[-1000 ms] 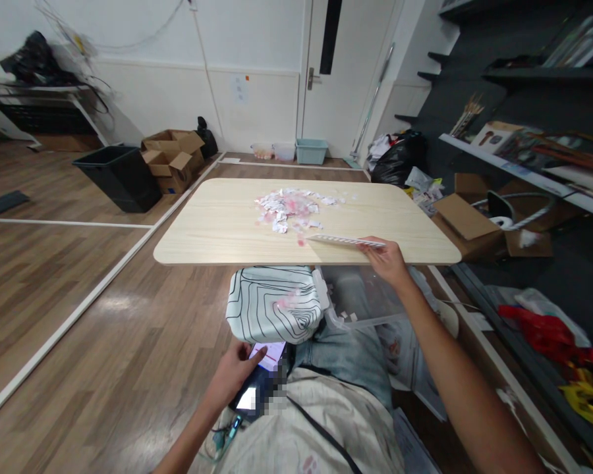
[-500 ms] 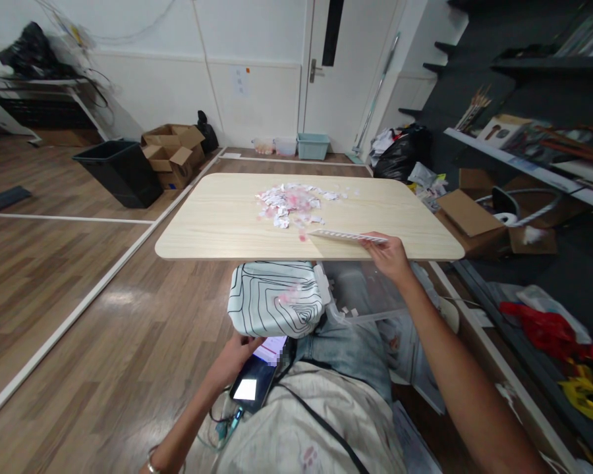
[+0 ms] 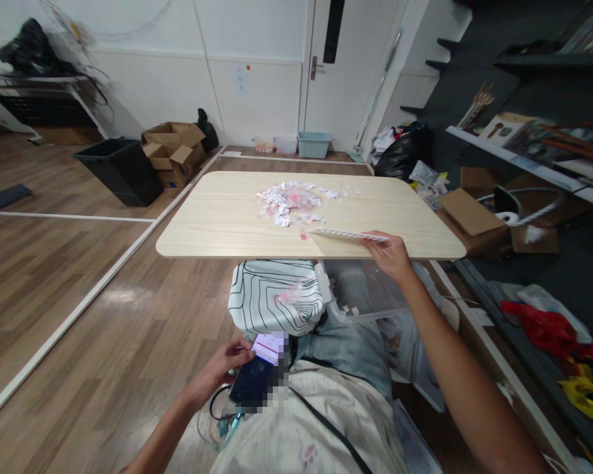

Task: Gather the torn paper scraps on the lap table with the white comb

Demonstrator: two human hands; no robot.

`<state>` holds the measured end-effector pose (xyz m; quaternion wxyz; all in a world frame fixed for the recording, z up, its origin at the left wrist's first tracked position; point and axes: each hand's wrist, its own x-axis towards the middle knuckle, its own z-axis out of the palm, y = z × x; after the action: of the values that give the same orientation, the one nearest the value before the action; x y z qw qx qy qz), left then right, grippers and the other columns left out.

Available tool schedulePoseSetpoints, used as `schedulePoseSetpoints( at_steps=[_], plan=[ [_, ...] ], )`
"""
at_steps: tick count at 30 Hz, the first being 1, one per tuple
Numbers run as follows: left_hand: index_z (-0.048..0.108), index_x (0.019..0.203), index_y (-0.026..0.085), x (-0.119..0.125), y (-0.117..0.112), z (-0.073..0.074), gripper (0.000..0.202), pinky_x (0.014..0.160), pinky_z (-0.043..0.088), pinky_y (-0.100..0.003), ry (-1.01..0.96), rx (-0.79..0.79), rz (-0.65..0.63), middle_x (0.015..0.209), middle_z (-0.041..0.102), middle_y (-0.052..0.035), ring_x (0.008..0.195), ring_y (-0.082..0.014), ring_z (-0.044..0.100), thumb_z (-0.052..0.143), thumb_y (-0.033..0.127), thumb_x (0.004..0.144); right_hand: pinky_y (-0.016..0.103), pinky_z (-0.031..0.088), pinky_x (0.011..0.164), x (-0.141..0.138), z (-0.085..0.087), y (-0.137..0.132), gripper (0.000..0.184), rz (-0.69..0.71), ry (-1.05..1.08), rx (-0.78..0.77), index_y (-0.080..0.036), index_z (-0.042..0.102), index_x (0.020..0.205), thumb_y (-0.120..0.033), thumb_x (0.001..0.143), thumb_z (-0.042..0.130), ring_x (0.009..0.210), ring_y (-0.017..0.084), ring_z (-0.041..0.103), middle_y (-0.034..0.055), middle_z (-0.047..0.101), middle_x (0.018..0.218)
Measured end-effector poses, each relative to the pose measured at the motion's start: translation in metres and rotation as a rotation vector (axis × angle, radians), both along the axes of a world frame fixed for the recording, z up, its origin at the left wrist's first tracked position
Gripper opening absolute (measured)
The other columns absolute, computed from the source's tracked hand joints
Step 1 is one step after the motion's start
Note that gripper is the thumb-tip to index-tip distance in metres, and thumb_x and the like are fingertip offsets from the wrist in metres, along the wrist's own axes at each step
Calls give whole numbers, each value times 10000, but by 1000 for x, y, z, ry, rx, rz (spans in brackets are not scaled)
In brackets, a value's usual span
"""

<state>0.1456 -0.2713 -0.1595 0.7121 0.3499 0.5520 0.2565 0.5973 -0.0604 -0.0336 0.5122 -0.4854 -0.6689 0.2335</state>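
My right hand (image 3: 389, 255) is closed on one end of a thin white slatted strip (image 3: 343, 234), held nearly flat just over the near edge of the pale wooden table (image 3: 217, 230). A pile of torn white and pink paper scraps (image 3: 291, 199) lies on the tabletop beyond the strip. Lower left, my left hand (image 3: 227, 361) has its fingers apart, with thumb and forefinger touching the upper left edge of a phone (image 3: 254, 378). The phone's screen is lit at the top, and its right part is blurred out.
A stool-like seat with a black-lined cover (image 3: 277, 296) stands under the table edge, beside a clear plastic bin (image 3: 370, 293). A black trash can (image 3: 121, 171) and cardboard boxes (image 3: 175, 151) are at left. An open carton (image 3: 479, 204) and shelves flank the right.
My left hand has shifted left and slightly down from the phone's upper end to its left edge. The phone's screen now looks darker lower down. My right hand and the strip stay put.
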Motion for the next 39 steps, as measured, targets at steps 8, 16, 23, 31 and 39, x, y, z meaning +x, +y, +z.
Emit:
schedulePoseSetpoints(
  at_steps=[8,16,23,31,39],
  plan=[
    [707,1080,267,8,-3,15,713,753,472,-297,87,-31,23,1070,812,-29,1042,-278,744,1074,682,633,441,726,825,1,0,0,677,26,-11,8,-235,854,900,-909,856,900,846,285,798,99,807,855],
    [825,1173,235,16,-3,24,723,897,596,-370,60,-27,-43,1227,908,-103,1187,-371,805,1067,620,611,433,705,806,0,1,-1,739,-8,-13,-3,-241,854,886,-975,807,890,837,302,801,103,817,848],
    [853,1099,194,14,-3,0,711,990,643,-436,75,51,-27,1187,927,-150,1170,-400,829,1081,662,615,415,702,787,-1,4,-2,710,-17,1,-29,-240,843,867,-940,782,932,848,304,812,99,825,837],
    [862,1330,234,15,-6,11,744,1305,551,-538,8,36,-51,1454,893,-128,1472,-457,735,1019,601,703,450,718,855,-2,7,-3,798,-14,-13,-14,-232,856,851,-1025,770,877,843,297,809,102,815,839],
    [819,1449,231,2,-12,4,870,1230,587,-517,-45,-43,-1,1424,893,-139,1423,-446,762,1020,567,672,444,708,811,-3,8,-2,778,-17,-8,-25,-254,807,821,-1025,758,888,817,285,764,71,753,766]
  ],
)
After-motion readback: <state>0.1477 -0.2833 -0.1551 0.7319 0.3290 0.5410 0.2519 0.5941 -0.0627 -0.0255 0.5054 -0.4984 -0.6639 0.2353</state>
